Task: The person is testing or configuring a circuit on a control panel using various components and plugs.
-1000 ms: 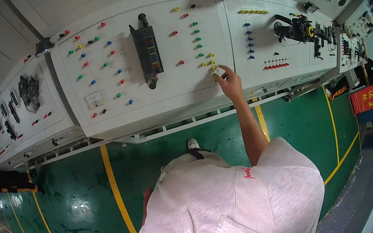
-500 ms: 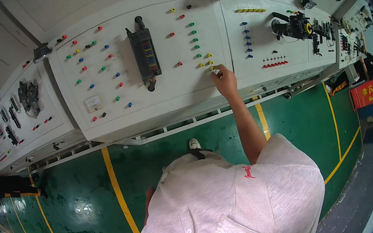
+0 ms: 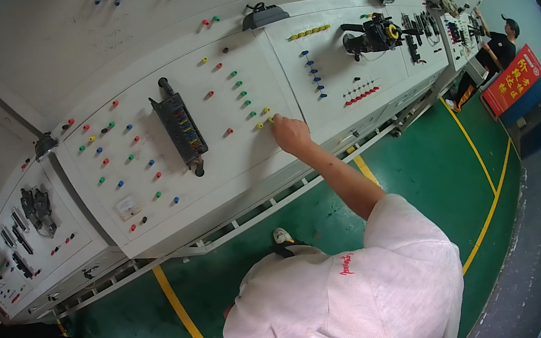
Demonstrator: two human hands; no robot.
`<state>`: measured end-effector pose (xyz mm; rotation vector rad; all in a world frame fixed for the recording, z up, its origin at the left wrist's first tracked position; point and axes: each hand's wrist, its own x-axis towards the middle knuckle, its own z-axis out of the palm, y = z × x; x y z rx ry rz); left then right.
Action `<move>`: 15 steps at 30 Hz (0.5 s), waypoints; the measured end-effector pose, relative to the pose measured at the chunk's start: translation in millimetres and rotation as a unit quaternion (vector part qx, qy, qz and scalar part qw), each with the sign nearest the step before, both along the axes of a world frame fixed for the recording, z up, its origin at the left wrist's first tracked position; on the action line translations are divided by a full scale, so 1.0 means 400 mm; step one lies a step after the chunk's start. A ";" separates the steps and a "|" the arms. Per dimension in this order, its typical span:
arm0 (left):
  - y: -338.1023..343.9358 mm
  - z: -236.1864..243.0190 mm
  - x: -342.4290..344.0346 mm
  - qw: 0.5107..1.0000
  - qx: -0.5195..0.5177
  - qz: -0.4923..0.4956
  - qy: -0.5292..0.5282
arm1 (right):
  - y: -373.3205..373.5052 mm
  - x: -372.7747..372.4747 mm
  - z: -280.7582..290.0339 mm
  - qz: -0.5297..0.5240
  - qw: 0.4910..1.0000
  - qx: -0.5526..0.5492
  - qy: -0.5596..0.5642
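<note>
My right hand (image 3: 292, 135) reaches forward to the sloping white panel (image 3: 228, 168), its fingers pinched closed at a small yellow socket (image 3: 271, 119). The fingertips partly cover that socket. Two more yellow sockets (image 3: 260, 126) sit right beside it, and a row of green sockets (image 3: 243, 93) runs up the panel from there. To the left of the hand, a black fuse box (image 3: 178, 128) with coloured fuses is mounted on the same panel. Of my left arm only a sliver shows beside the shirt; the left hand is hidden.
On the adjoining right panel are blue sockets (image 3: 312, 75), red sockets (image 3: 362, 96) and a black steering-column switch assembly (image 3: 373, 36). A white rail (image 3: 244, 227) runs below the panels. Another person (image 3: 501, 47) stands at far right near a red sign (image 3: 512, 80).
The view has turned, so the panels appear tilted and shifted left. My right hand remains at the yellow sockets, with its back turned more toward view.
</note>
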<state>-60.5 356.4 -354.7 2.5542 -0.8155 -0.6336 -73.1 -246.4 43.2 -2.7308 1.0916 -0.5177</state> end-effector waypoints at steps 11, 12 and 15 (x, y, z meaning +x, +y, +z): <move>-0.002 -0.043 0.074 0.997 0.032 -0.037 0.058 | -0.006 0.019 -0.018 -0.046 0.998 0.034 0.040; 0.007 -0.053 0.080 0.994 0.065 -0.031 0.084 | -0.004 0.026 -0.012 -0.044 0.997 0.027 0.051; 0.049 -0.073 0.075 0.991 0.066 0.030 0.109 | 0.002 0.031 -0.004 -0.049 0.996 0.018 0.069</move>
